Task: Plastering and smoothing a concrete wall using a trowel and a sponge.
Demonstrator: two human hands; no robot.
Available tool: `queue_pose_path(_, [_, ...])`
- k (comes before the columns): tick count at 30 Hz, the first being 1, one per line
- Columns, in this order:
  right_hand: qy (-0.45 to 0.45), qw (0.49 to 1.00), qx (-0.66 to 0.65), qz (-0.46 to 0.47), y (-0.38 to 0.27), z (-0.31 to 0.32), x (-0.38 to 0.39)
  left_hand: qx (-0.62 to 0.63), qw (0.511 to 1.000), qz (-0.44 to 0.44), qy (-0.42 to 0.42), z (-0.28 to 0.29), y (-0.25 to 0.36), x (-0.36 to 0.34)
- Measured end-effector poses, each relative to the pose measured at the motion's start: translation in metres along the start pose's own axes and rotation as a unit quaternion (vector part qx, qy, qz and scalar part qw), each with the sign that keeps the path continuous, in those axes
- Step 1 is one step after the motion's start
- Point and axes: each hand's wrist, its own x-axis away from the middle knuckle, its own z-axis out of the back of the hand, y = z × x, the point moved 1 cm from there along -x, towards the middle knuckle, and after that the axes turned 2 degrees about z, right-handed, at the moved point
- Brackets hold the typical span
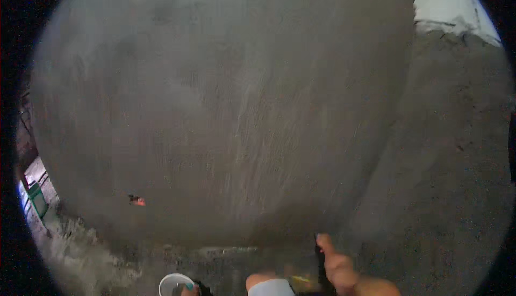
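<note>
A wide grey plastered wall (pixel 226 108) fills most of the view, with streaky marks down its middle. Low on it, right of centre, my right hand (pixel 338 269) is closed around a thin dark tool (pixel 321 264) seen nearly edge-on; its exact kind is unclear. At the bottom edge, my left hand (pixel 189 291) shows only in part, its thumb inside the rim of a white round tub (pixel 171 281). A teal spot is at the thumb. The other left fingers are hidden.
A second grey wall (pixel 457 135) meets the first at a right-hand corner, with white blocks (pixel 441 6) above. A small reddish gap (pixel 137 200) breaks the plaster. Left are rough ground (pixel 80 247) and a green object (pixel 37 199). My knee (pixel 269 286) shows below.
</note>
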Motion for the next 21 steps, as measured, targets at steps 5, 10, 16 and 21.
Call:
queue_pose_path(5, [-0.263,0.933,-0.189,0.156,-0.025,-0.008,-0.018,-0.148,0.985,-0.088,0.007,0.04,-0.021,0.005])
queue_pose_path(10, [-0.276,0.873,-0.36,-0.178,-0.082,0.031,0.022,-0.06,0.997,0.047,-0.004,0.05,0.023,0.039])
queue_pose_path(16, [-0.232,0.717,-0.611,-0.244,-0.047,0.073,0.003,0.015,0.998,0.054,-0.032,0.026,-0.024,0.009])
queue_pose_path(21, [-0.182,0.801,-0.518,-0.238,-0.075,0.08,0.016,-0.107,0.99,-0.09,0.009,0.048,-0.054,0.006])
